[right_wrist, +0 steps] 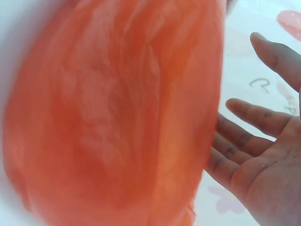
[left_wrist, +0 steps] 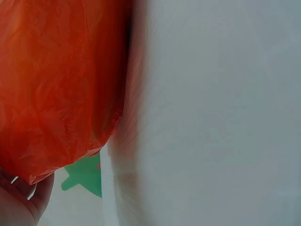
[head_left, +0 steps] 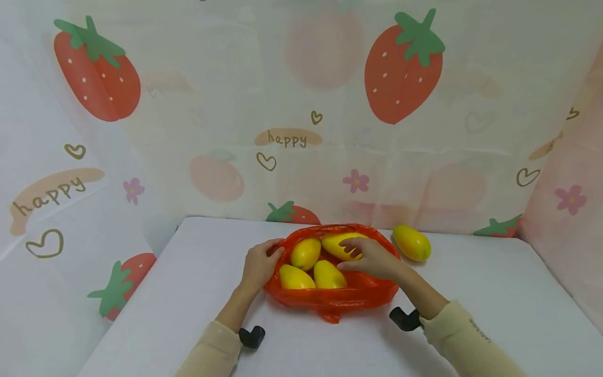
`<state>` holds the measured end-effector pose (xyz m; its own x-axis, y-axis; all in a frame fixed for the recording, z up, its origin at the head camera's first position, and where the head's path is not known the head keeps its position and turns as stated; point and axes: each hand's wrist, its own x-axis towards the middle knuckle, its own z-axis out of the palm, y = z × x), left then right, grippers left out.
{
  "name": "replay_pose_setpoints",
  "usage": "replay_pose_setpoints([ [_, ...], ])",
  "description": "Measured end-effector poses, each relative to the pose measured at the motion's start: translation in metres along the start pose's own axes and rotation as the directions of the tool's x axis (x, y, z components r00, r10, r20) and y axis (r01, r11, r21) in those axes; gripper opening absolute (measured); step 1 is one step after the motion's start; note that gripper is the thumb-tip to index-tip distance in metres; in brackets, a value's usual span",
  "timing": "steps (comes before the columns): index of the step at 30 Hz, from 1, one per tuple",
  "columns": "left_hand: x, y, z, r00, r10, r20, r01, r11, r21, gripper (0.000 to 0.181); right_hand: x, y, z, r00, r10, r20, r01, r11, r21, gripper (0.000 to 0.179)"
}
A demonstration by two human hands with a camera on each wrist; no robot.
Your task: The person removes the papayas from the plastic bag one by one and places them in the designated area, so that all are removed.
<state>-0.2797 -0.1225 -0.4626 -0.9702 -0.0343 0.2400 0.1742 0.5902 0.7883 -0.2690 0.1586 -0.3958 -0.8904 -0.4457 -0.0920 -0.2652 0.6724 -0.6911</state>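
Note:
A red plastic bag (head_left: 330,299) lies with its mouth wide apart on the white table, several yellow mangoes (head_left: 305,253) inside it. My left hand (head_left: 258,267) holds the bag's left rim; in the left wrist view its fingers (left_wrist: 43,194) show at the bag's edge, partly hidden by the plastic. Over the right side of the bag is my right hand (head_left: 374,258), its fingers spread just above or against the mango (head_left: 335,244) at the back. The right wrist view shows that hand with fingers apart and nothing in the palm.
One more mango (head_left: 412,243) lies on the table (head_left: 480,303) behind and right of the bag. A strawberry-print curtain (head_left: 226,115) stands along the back and sides. Black camera mounts (head_left: 252,337) stick out from both wrists.

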Motion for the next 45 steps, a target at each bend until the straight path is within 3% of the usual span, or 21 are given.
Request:
replay_pose_setpoints([
  [23,-0.003,-0.001,0.0,1.0,-0.016,0.005,0.016,1.0,-0.013,0.029,0.013,-0.007,0.037,0.997,0.079,0.01,-0.078,0.995,-0.065,0.057],
  [32,-0.002,-0.002,0.0,1.0,-0.002,-0.006,0.002,1.0,-0.004,0.028,0.015,-0.01,0.044,0.988,0.153,0.005,-0.152,0.984,-0.09,0.056],
  [45,-0.002,-0.001,-0.001,1.0,0.004,-0.006,-0.004,1.0,-0.005,0.029,0.021,-0.012,0.051,0.981,0.192,0.019,-0.188,0.974,-0.128,0.05],
])
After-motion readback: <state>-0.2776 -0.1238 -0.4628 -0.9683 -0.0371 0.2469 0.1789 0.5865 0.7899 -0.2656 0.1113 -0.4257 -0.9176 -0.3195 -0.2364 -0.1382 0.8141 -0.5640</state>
